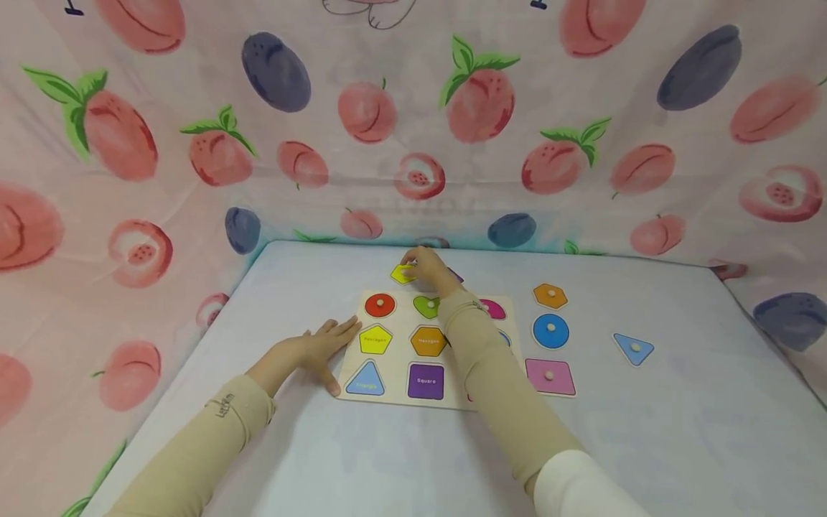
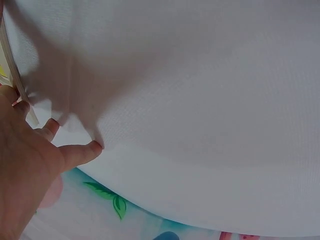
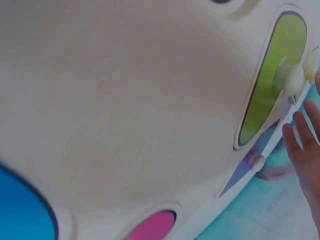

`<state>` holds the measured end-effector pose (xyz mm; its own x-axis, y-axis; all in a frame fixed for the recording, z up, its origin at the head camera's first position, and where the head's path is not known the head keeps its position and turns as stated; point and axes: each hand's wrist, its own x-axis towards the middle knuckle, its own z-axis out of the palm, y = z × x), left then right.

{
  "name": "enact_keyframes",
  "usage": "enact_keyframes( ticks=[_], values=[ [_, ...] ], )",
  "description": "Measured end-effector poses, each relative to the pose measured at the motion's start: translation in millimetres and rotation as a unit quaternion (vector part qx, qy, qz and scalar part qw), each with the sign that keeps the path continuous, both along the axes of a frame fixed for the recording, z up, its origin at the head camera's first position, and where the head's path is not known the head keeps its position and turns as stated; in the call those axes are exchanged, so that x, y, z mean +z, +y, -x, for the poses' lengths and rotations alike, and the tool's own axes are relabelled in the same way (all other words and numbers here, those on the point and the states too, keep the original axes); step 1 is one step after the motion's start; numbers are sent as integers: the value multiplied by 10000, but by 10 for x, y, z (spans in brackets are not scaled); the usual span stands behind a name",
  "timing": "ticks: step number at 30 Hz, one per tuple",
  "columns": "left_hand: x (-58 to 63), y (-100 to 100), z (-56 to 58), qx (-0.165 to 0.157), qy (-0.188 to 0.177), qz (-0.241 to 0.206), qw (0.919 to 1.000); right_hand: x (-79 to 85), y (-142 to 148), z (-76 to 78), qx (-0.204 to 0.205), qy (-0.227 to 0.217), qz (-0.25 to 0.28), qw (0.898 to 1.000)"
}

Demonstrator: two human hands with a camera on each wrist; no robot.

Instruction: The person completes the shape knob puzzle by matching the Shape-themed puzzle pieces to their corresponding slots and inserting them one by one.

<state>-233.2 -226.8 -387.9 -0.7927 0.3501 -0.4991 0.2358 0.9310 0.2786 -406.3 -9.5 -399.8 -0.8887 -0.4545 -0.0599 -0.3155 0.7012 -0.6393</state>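
Three coloured knobbed pieces [image 1: 372,309] sit in the pale wooden board [image 1: 395,373]; five others [image 1: 561,386] lie loose. Right hand [image 1: 429,268] pinches the yellow pentagonal piece [image 1: 399,273]; left hand [image 1: 313,352], fingers spread, touches the board.

Puzzle board [image 1: 396,365] on table [image 1: 698,438], pentagon piece [image 1: 399,273] behind, triangle piece [image 1: 632,351] right

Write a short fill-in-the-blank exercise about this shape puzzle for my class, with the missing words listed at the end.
1. The right hand has its fingers on a yellow puzzle piece shaped like a ____.
2. The left hand is spread at the ____ edge of the puzzle board.
3. The printed word in the purple slot is ____.
4. The blue puzzle piece farthest right is shaped like a ____.

Missing words: pentagon; left; Square; triangle.
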Motion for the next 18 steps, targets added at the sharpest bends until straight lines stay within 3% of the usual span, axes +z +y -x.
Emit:
enact_keyframes(
  ticks=[4, 8, 11, 13, 16, 18],
  values=[
    [14, 10, 23, -25, -36, 107, 9999, -105, 13, 133, 192, 70, -8, 9998],
    [38, 18, 27, -58, -34, 137, 9999, -729, -32, 793, 394, 644, 0, 9971],
    [37, 19, 11, -78, -73, 177, 9998, -1223, -112, 1247, 300, 880, -211, 9954],
    [39, 20, 1, -90, -88, 182, 9998, -1370, -140, 1365, 202, 847, -330, 9957],
    [45, 23, -2, -112, -76, 195, 9997, -1509, -142, 1454, 120, 1166, -300, 9927],
    [46, 24, 0, -100, -66, 205, 9997, -1476, -141, 1424, 105, 1160, -314, 9927]
  ],
)
